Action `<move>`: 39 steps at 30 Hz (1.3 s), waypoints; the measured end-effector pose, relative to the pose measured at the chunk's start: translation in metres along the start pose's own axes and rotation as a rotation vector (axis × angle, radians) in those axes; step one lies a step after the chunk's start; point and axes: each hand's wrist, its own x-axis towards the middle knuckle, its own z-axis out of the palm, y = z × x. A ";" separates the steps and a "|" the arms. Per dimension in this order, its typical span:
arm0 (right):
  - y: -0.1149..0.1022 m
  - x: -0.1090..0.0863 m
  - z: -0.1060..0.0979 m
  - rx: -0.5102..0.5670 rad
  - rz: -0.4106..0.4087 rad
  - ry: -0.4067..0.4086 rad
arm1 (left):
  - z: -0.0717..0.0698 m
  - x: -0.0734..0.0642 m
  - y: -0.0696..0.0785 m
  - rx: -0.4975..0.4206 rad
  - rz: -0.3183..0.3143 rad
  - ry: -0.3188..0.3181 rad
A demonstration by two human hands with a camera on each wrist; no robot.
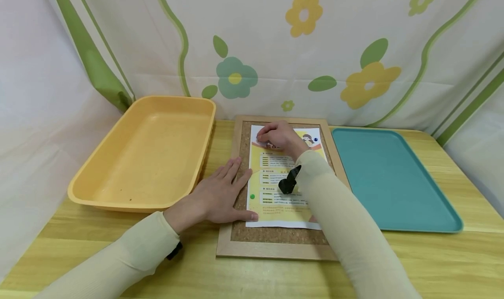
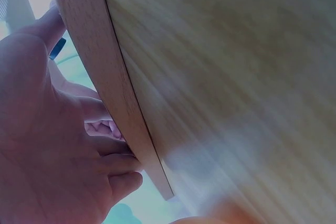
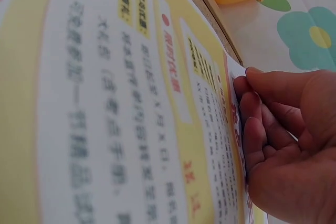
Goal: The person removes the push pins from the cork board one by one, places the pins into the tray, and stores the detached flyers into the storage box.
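Note:
A yellow-and-white poster sheet (image 1: 271, 209) lies on a wood-framed cork board (image 1: 275, 235). My left hand (image 1: 216, 194) rests spread on the frame's left side, its thumb tip on the sheet's lower left corner. In the left wrist view those fingers (image 2: 121, 163) lie against the frame edge (image 2: 100, 61). My right hand (image 1: 281, 137) is at the sheet's upper left corner. Its fingers (image 3: 254, 135) are curled and the thumb meets the index finger there; anything between them is hidden. A blue push pin (image 1: 316, 139) and a green push pin (image 1: 252, 196) sit on the sheet.
A deep yellow tray (image 1: 141, 159) stands left of the board, with a few dark specks inside. A flat teal tray (image 1: 393, 181) lies to the right, close against the frame. Behind the wooden table (image 1: 189, 264) hangs a flowered curtain (image 1: 267, 28).

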 end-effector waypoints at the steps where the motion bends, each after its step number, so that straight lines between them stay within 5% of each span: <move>1: 0.000 0.000 0.000 0.014 -0.001 -0.002 | 0.000 0.000 0.000 -0.002 0.000 0.001; 39: -0.001 -0.003 -0.004 0.025 -0.012 0.007 | 0.000 -0.003 -0.001 -0.001 -0.013 -0.002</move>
